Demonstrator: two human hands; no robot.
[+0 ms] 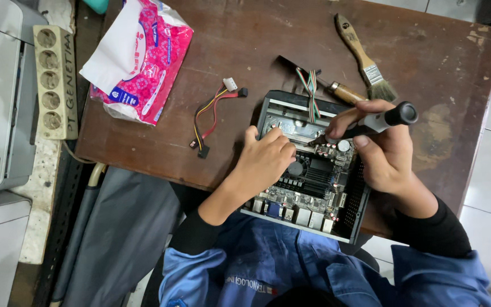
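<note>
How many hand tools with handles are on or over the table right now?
3: a paintbrush lying at the table's far edge, a wooden-handled tool behind the computer case, and a screwdriver in the right hand.

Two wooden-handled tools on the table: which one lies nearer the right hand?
The wooden-handled screwdriver, just above the right hand, almost touching its fingers. The paintbrush lies farther up, bristles by the screwdriver.

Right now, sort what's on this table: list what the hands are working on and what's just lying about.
In use:
- small open computer case with its circuit board
- screwdriver in right hand
- left hand resting on the board

Lying about:
- paintbrush
- loose cable bundle
- pink tissue pack
- power strip
</note>
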